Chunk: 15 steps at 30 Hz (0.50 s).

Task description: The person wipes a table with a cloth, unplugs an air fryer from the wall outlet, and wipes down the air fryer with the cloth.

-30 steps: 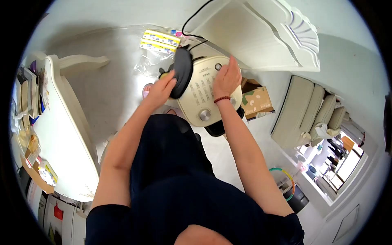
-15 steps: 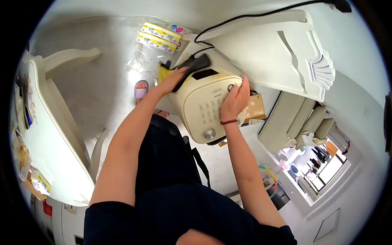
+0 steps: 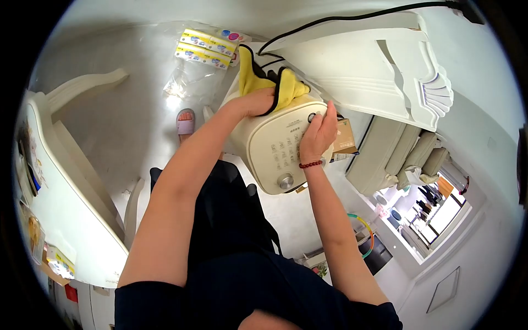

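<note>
A cream appliance (image 3: 275, 148) with a silver knob and rows of small symbols stands tilted in view before me. My left hand (image 3: 261, 102) is on its top with a yellow cloth (image 3: 289, 91) edged in black; the fingers are partly hidden in the cloth's folds. My right hand (image 3: 319, 135), a beaded bracelet at its wrist, lies against the right side of the front panel, fingers stretched out and holding nothing.
Packs in yellow and white wrapping (image 3: 203, 48) lie at the back. A carved white panel (image 3: 374, 71) and black cable (image 3: 352, 17) are behind the appliance. A cardboard box (image 3: 345, 137) is right of it, a white table (image 3: 71, 192) at the left.
The cloth and my left hand have moved right onto the appliance's top, and the cloth's yellow side now shows instead of mostly black. My right hand has stayed at the panel's right side.
</note>
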Available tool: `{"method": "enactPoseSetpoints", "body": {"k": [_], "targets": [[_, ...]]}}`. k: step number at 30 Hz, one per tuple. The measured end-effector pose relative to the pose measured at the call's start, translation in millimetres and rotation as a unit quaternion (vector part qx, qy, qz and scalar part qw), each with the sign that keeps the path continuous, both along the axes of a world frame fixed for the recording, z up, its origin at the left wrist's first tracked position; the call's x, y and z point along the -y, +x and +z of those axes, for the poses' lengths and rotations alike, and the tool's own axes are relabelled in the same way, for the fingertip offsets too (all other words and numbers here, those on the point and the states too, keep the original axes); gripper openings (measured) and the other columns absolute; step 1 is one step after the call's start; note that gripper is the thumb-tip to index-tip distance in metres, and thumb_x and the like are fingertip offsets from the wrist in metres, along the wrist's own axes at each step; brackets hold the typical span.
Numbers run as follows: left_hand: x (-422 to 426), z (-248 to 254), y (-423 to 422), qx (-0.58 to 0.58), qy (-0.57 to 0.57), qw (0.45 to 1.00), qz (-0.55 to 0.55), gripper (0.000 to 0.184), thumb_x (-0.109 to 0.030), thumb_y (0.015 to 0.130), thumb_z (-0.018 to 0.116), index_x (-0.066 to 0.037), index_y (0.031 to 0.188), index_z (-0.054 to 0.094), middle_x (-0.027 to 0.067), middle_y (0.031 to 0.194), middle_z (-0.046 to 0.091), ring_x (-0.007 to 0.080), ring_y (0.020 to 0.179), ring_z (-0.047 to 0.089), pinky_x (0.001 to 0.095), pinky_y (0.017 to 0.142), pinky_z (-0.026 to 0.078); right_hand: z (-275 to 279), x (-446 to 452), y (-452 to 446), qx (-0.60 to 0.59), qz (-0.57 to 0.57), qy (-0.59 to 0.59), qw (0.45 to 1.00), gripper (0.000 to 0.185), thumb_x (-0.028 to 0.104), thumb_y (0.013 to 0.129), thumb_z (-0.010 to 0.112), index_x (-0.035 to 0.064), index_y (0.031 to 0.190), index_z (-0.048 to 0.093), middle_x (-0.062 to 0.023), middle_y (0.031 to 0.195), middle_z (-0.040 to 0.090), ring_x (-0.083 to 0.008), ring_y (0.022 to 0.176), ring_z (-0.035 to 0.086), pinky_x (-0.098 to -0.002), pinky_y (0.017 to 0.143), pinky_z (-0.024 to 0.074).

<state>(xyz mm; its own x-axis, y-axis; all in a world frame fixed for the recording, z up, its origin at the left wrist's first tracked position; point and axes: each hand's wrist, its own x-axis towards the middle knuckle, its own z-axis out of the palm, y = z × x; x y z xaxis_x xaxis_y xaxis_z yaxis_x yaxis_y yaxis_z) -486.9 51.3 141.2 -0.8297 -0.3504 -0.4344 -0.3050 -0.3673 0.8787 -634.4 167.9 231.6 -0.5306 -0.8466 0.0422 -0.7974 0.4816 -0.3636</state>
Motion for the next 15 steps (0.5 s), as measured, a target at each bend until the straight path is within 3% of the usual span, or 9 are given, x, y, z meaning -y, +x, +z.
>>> {"method": "enactPoseSetpoints", "body": {"k": [1,4,7,10,11,15], "targets": [[-1,-2,-2,0.015,0.004,1.000,0.005,0.041,-0.026,0.096,0.049,0.001,0.128,0.056,0.0186,0.131,0.057,0.0259,0.114,0.056,0.0349,0.096,0.044,1,1,0,-0.004,-0.002,0.003,1.000,0.049,0.023,0.095,0.042,0.0034,0.140,0.041,-0.0160,0.140,0.046,-0.0318,0.131,0.039,-0.0452,0.109,0.0239],[-27,23,38,-0.092,0.008,0.987,0.132,0.043,-0.025,0.096,0.050,0.001,0.129,0.054,0.0174,0.129,0.058,0.0262,0.112,0.057,0.0348,0.097,0.043,1,2,1,-0.007,0.003,0.000,1.000,0.049,0.023,0.095,0.042,0.0036,0.140,0.041,-0.0158,0.140,0.047,-0.0309,0.131,0.039,-0.0451,0.109,0.0237],[-32,42,47,-0.109,-0.013,0.980,0.168,0.044,-0.025,0.095,0.049,0.002,0.130,0.052,0.0201,0.128,0.058,0.0307,0.112,0.057,0.0353,0.098,0.042,2,3,1,-0.003,0.004,-0.009,1.000,0.049,0.023,0.095,0.042,0.0037,0.140,0.041,-0.0153,0.140,0.046,-0.0302,0.132,0.039,-0.0448,0.110,0.0230],[-1,46,12,-0.035,-0.039,0.996,0.073,0.042,-0.023,0.092,0.049,0.002,0.125,0.054,0.0221,0.124,0.060,0.0359,0.115,0.056,0.0371,0.098,0.043,3,2,2,0.003,0.002,-0.009,1.000,0.049,0.024,0.095,0.042,0.0039,0.140,0.041,-0.0144,0.140,0.046,-0.0297,0.132,0.039,-0.0445,0.110,0.0222],[-3,11,-12,-0.043,-0.086,0.993,0.063,0.041,-0.024,0.092,0.047,0.002,0.122,0.056,0.0223,0.122,0.060,0.0375,0.113,0.056,0.0380,0.096,0.044,3,3,1,0.003,0.002,-0.009,1.000,0.049,0.024,0.095,0.042,0.0040,0.140,0.041,-0.0141,0.141,0.046,-0.0296,0.132,0.038,-0.0443,0.111,0.0219],[9,29,-28,-0.011,-0.032,0.999,0.025,0.039,-0.024,0.092,0.047,0.004,0.117,0.059,0.0248,0.116,0.062,0.0391,0.109,0.058,0.0393,0.092,0.046,3,2,0,0.008,-0.002,-0.001,1.000,0.050,0.027,0.095,0.042,0.0045,0.140,0.041,-0.0139,0.141,0.045,-0.0292,0.133,0.038,-0.0441,0.111,0.0215]]}}
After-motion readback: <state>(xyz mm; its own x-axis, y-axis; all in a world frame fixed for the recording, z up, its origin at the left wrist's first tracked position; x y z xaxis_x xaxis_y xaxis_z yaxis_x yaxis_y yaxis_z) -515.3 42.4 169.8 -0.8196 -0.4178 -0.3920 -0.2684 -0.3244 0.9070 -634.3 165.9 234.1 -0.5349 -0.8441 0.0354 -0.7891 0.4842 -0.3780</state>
